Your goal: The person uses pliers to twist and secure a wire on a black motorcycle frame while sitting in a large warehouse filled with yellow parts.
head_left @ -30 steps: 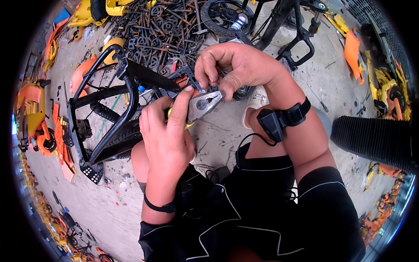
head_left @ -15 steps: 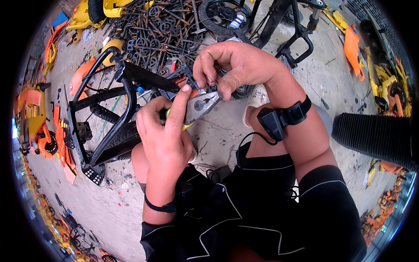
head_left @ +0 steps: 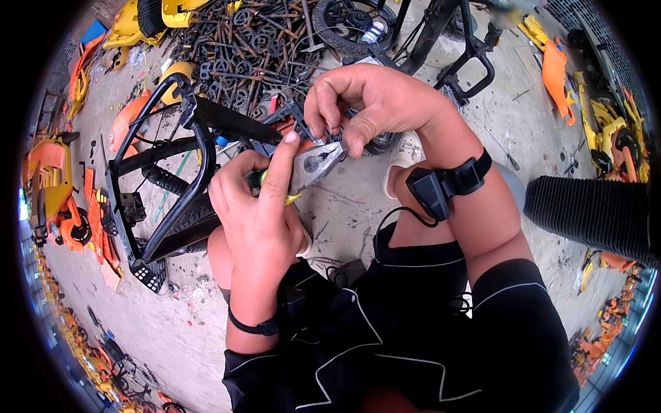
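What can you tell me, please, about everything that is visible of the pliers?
The pliers have a scuffed-looking grey metal head, a round pivot and tapering jaws; some yellow shows at the handles. The left hand holds them, hiding most of the handles. They slant up to the right over the grey floor, tips at the thumb of the right hand; actual contact is unclear.

A pale grey concrete floor (head_left: 172,351), scuffed and littered with small debris (head_left: 197,292), spreads across the frame. A dark grey, mesh-patterned wall (head_left: 570,17) curves through the upper right, and bright bluish-white light (head_left: 642,323) shows along the lower right rim.
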A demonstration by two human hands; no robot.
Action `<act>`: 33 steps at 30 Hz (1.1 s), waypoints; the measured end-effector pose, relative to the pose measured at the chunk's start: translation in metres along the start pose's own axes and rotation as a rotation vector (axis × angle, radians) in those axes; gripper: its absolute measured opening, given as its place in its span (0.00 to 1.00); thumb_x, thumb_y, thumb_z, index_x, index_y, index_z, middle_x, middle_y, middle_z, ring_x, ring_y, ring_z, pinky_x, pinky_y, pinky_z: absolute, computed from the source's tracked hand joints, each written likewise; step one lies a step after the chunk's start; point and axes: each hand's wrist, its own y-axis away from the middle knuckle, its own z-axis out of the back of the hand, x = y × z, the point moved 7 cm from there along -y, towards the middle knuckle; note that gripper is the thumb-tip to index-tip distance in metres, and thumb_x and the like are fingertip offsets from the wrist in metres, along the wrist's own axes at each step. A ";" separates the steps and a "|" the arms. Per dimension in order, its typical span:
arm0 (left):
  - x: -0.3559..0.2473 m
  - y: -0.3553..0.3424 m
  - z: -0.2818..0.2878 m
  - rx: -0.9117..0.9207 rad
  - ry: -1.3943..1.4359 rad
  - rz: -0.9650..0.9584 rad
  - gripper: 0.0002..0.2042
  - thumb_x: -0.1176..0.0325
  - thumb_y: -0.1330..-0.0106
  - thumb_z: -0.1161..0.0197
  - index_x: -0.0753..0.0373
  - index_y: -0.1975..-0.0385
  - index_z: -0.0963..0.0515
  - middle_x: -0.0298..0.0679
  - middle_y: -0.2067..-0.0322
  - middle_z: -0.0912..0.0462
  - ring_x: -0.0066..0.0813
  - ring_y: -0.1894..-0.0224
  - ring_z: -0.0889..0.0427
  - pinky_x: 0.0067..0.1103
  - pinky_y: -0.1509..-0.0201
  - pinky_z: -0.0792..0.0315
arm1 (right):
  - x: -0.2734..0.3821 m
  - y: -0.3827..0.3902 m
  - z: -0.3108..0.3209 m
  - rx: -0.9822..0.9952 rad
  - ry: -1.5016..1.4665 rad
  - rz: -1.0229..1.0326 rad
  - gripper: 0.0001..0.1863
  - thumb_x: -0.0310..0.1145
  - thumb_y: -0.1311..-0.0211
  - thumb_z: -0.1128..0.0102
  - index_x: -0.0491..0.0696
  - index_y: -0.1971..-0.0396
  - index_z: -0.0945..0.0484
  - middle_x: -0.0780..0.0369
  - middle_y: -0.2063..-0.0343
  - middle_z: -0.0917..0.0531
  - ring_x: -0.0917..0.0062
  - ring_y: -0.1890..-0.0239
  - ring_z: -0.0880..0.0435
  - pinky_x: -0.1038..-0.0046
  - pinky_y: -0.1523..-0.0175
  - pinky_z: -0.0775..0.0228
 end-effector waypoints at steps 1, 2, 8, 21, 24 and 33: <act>0.001 0.000 -0.001 0.004 0.002 0.001 0.43 0.85 0.58 0.41 0.48 0.34 0.25 0.42 0.55 0.28 0.44 0.52 0.29 0.37 0.41 0.36 | 0.000 0.000 0.000 0.000 0.003 0.000 0.24 0.35 0.60 0.14 0.46 0.72 0.25 0.60 0.61 0.17 0.74 0.56 0.19 0.72 0.50 0.26; 0.001 0.000 -0.001 0.008 0.005 0.001 0.43 0.85 0.58 0.41 0.48 0.34 0.25 0.42 0.55 0.28 0.44 0.51 0.29 0.37 0.41 0.36 | 0.000 0.000 0.000 -0.001 0.009 0.006 0.24 0.35 0.60 0.14 0.46 0.72 0.25 0.60 0.61 0.17 0.74 0.56 0.19 0.72 0.51 0.25; 0.001 -0.001 0.000 0.014 0.004 -0.019 0.42 0.85 0.58 0.41 0.48 0.34 0.24 0.42 0.55 0.28 0.44 0.51 0.29 0.36 0.41 0.36 | 0.000 0.000 0.001 -0.012 -0.005 0.023 0.23 0.36 0.58 0.14 0.46 0.72 0.24 0.60 0.61 0.17 0.75 0.57 0.19 0.74 0.54 0.24; 0.042 0.011 -0.043 0.113 0.691 0.412 0.34 0.88 0.47 0.53 0.66 0.33 0.34 0.41 0.53 0.24 0.30 0.51 0.24 0.24 0.44 0.28 | -0.008 -0.005 0.001 -0.099 0.147 0.057 0.25 0.39 0.31 0.35 0.42 0.40 0.26 0.58 0.48 0.19 0.75 0.47 0.21 0.72 0.45 0.27; 0.046 0.012 -0.053 0.153 1.000 0.607 0.30 0.89 0.46 0.52 0.67 0.38 0.32 0.38 0.55 0.23 0.25 0.52 0.23 0.21 0.47 0.27 | -0.021 -0.015 -0.015 -0.160 0.151 -0.059 0.30 0.39 0.31 0.34 0.41 0.34 0.30 0.56 0.44 0.21 0.72 0.41 0.23 0.68 0.38 0.29; 0.046 0.011 -0.070 0.252 1.437 0.777 0.31 0.89 0.46 0.54 0.69 0.37 0.36 0.45 0.44 0.21 0.37 0.40 0.20 0.26 0.39 0.27 | -0.053 -0.030 -0.017 -0.357 0.012 -0.337 0.17 0.37 0.30 0.34 0.39 0.53 0.22 0.65 0.70 0.16 0.85 0.73 0.22 0.81 0.66 0.30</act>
